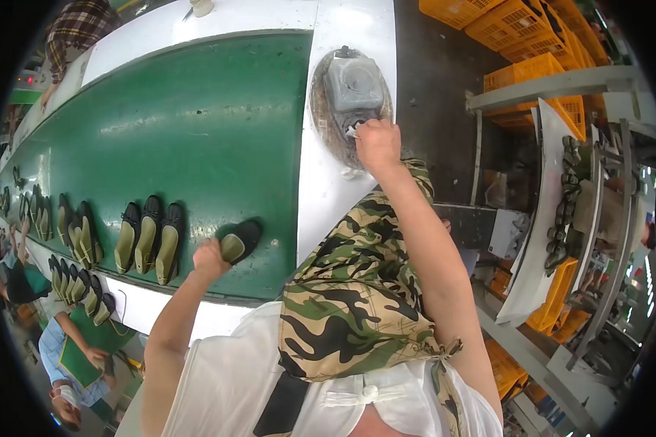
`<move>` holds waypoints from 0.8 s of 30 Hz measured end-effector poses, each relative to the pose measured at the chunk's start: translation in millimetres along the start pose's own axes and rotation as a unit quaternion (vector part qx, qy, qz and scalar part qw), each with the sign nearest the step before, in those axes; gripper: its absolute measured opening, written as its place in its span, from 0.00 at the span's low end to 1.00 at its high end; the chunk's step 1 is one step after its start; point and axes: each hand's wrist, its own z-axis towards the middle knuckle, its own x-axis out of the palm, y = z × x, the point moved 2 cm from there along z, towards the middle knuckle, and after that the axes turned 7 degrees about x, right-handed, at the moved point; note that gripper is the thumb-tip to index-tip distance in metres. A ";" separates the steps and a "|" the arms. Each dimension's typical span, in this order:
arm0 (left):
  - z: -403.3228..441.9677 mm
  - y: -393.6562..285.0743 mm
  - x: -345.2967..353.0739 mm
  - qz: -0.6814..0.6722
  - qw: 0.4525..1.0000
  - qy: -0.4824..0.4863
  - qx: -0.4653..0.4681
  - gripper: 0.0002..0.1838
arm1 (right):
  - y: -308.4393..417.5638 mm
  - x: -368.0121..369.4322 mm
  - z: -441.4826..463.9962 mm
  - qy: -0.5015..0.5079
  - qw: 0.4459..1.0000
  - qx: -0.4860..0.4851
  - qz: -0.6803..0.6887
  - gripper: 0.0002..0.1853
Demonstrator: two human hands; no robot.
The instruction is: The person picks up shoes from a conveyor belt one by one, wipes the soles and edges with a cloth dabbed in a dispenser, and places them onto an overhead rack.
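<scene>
My left hand [208, 258] is closed on the heel end of a black flat shoe [246, 239] with a pale insole, over the near edge of the green conveyor belt [226, 131]. My right hand [377, 144] is closed at the lower end of an oval tray [319, 102]. Something small and whitish shows at its fingertips, too little to name. A cloudy, squarish plastic container [355, 81] sits in the tray, just beyond that hand.
Several black shoes [147, 231] stand in rows along the belt. Others [80, 285] line the white ledge. Co-workers [87, 349] are at the left. Orange crates [525, 29] and a metal rack [554, 80] stand at the right.
</scene>
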 end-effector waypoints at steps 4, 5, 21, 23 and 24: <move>-1.4 -8.0 -11.0 0.028 0.998 0.048 0.010 0.41 | 1.4 -7.8 1.3 -0.009 1.000 0.000 0.014 0.02; 2.3 -5.9 -19.5 0.027 0.997 0.064 0.014 0.41 | 1.5 -12.7 1.4 -0.015 1.000 0.001 0.023 0.02; 44.4 -96.2 -167.7 -0.746 0.604 -0.131 0.248 0.29 | -46.6 -30.2 -25.0 0.089 0.893 0.381 0.222 0.10; 26.5 -125.2 -185.0 -0.670 0.658 -0.198 0.282 0.30 | -43.5 -44.8 -31.7 0.084 0.853 0.391 0.335 0.08; 28.4 -133.1 -184.3 -0.631 0.668 -0.234 0.317 0.30 | -39.4 -48.7 -34.4 0.088 0.821 0.378 0.418 0.07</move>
